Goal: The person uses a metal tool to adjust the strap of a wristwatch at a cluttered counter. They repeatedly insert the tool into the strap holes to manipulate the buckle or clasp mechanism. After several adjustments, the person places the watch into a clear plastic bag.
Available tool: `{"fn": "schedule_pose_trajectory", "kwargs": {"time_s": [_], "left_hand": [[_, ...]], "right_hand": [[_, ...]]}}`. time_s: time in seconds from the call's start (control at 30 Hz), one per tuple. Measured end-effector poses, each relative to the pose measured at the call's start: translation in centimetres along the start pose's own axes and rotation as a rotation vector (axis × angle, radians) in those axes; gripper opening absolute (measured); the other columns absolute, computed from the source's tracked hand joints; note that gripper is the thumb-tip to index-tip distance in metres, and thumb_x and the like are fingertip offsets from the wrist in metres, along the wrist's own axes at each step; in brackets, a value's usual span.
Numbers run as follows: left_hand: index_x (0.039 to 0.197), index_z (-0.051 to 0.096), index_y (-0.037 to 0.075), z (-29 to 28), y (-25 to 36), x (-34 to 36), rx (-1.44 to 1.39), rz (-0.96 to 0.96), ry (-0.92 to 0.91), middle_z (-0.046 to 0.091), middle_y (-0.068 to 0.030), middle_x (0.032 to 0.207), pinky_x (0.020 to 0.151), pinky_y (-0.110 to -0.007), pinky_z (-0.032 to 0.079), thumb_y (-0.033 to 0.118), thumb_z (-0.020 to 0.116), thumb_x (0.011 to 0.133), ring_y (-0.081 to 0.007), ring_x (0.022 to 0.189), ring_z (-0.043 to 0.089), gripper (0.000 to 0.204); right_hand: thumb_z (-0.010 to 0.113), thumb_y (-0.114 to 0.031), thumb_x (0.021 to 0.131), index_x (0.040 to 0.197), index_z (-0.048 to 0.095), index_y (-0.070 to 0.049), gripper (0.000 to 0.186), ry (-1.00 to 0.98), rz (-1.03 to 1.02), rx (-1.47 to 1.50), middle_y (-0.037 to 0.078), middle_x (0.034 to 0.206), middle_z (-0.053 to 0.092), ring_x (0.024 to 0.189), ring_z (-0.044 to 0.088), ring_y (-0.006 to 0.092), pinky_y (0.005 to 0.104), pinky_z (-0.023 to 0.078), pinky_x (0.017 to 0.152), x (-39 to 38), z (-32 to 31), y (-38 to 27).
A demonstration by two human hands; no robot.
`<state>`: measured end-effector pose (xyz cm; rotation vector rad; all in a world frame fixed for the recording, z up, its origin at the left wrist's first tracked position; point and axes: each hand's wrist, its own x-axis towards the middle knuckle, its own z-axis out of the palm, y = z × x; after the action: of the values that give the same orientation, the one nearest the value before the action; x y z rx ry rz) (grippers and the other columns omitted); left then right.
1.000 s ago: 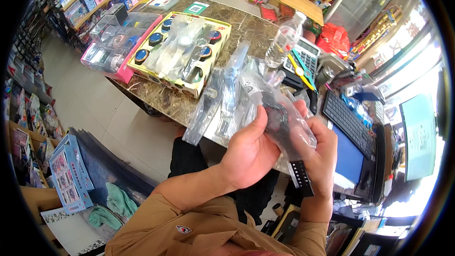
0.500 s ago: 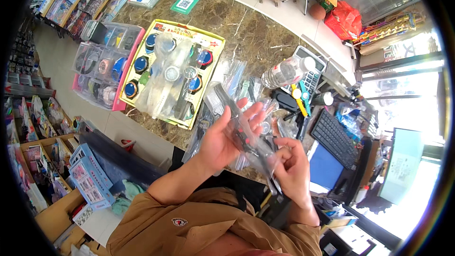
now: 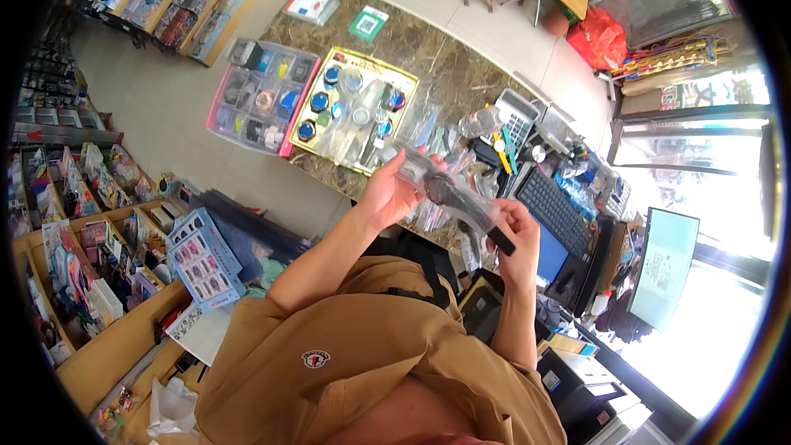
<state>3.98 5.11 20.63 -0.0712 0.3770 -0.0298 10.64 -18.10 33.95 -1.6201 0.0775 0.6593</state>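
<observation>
A black wristwatch in a clear plastic sleeve stretches between my hands, above the near edge of the counter. My left hand is closed on the sleeve's upper left end. My right hand grips the other end, where the black strap tip hangs down past the fingers. Just beyond my left hand, a yellow-edged display box lies on the counter. Several watches with blue faces sit in it, with bagged watches lying over them.
Left of the box stands a pink-edged clear compartment case of watches. Plastic sleeves, a bottle, a calculator and a keyboard crowd the right of the marble counter. A blue box is at lower left.
The sleeve has turned, and the dark watch inside now shows clearly, with its strap end out by my right hand. My left fingers have closed from a spread pose. The head view has shifted.
</observation>
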Motion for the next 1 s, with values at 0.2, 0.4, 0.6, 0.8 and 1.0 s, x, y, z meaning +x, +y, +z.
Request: {"fn": "schedule_pose_trajectory", "kwargs": {"time_s": [0.2,0.4,0.6,0.8,1.0], "left_hand": [[0.140,0.049,-0.007,-0.5,0.1,-0.5,-0.157,-0.088,0.134,0.061,-0.0257,0.140,0.117,-0.058,0.051,0.039,0.040,0.119,-0.0395,0.138,0.059,0.052],[0.142,0.051,-0.012,-0.5,-0.2,-0.6,-0.117,-0.076,0.141,0.062,-0.0266,0.143,0.119,-0.056,0.048,0.036,0.054,0.114,-0.0389,0.141,0.058,0.055],[0.143,0.048,-0.014,-2.1,-0.8,-0.2,-0.220,-0.227,0.091,0.063,-0.0269,0.139,0.117,-0.052,0.053,0.038,0.050,0.116,-0.0372,0.137,0.061,0.059],[0.150,0.044,-0.013,-2.1,-2.8,-0.3,-0.239,-0.171,0.156,0.060,-0.0295,0.148,0.123,-0.054,0.046,0.042,0.042,0.117,-0.0379,0.142,0.058,0.064],[0.154,0.043,-0.010,-1.7,-2.0,0.4,-0.109,-0.057,-0.055,0.058,-0.0242,0.154,0.127,-0.056,0.039,0.042,0.038,0.118,-0.0379,0.148,0.051,0.064]], "right_hand": [[0.072,-0.002,0.102,0.125,0.068,0.004,0.025,0.073,-0.040,-0.349,0.001,0.076,0.065,0.063,0.062,0.0094,0.0278,0.051,0.054,-2.1,1.8,-0.3],[0.069,0.000,0.101,0.128,0.066,0.004,0.028,0.076,-0.067,-0.178,0.002,0.078,0.067,0.065,0.065,0.0093,0.0277,0.055,0.057,-3.7,2.2,-0.7],[0.070,-0.003,0.100,0.126,0.065,0.004,0.028,0.106,-0.114,-0.067,0.002,0.075,0.065,0.061,0.064,0.0102,0.0268,0.052,0.057,-5.4,3.5,-1.1],[0.070,-0.004,0.098,0.120,0.066,0.004,0.024,0.087,-0.149,-0.352,0.004,0.079,0.070,0.060,0.064,0.0090,0.0261,0.050,0.056,-4.8,3.4,-0.9],[0.070,-0.005,0.098,0.115,0.068,0.002,0.019,0.007,-0.127,-0.545,0.003,0.075,0.070,0.062,0.066,0.0101,0.0286,0.051,0.056,-4.8,0.8,4.0]]}}
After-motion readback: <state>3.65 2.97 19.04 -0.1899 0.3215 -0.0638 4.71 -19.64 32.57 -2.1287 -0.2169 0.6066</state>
